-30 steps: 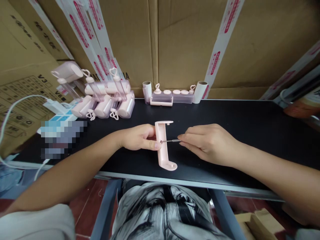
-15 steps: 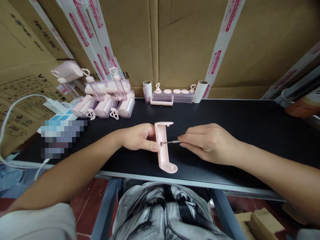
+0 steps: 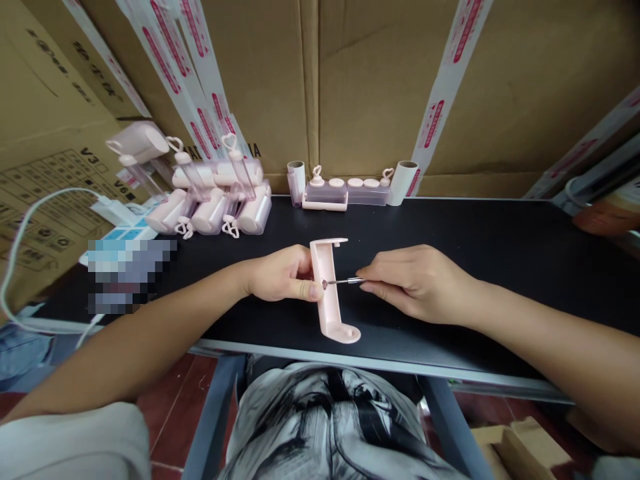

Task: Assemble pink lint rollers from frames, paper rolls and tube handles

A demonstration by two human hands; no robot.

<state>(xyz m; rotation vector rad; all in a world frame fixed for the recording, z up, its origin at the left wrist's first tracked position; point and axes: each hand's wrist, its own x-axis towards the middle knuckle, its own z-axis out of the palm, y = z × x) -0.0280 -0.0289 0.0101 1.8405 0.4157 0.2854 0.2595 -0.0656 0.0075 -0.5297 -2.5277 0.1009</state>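
My left hand [image 3: 283, 275] grips the long side of a pale pink plastic cover [image 3: 331, 313], thumb in front and fingers behind it. The cover is a trough-shaped piece with a rounded tab and small peg at each end, held upright above the black table. In my right hand [image 3: 420, 283], a thin screwdriver-like metal tool [image 3: 347, 281] is pinched between thumb and fingers; its handle is hidden in the palm. The tool's tip meets a small brownish spot [image 3: 325, 285] inside the cover, beside my left thumb. What that spot is, I cannot make out.
Pink cases with heart-shaped loops [image 3: 210, 207] are stacked at the back left, near a power strip [image 3: 120, 233] with a white cable. A lilac box with pink caps [image 3: 367, 195] stands between white tubes [image 3: 403, 183] against cardboard [image 3: 360, 100]. The black table [image 3: 480, 247] has a light front edge.
The cover and both hands have shifted very slightly, partly along with the camera view. The tool's tip stays at the same spot in the cover, and both grips are unchanged.
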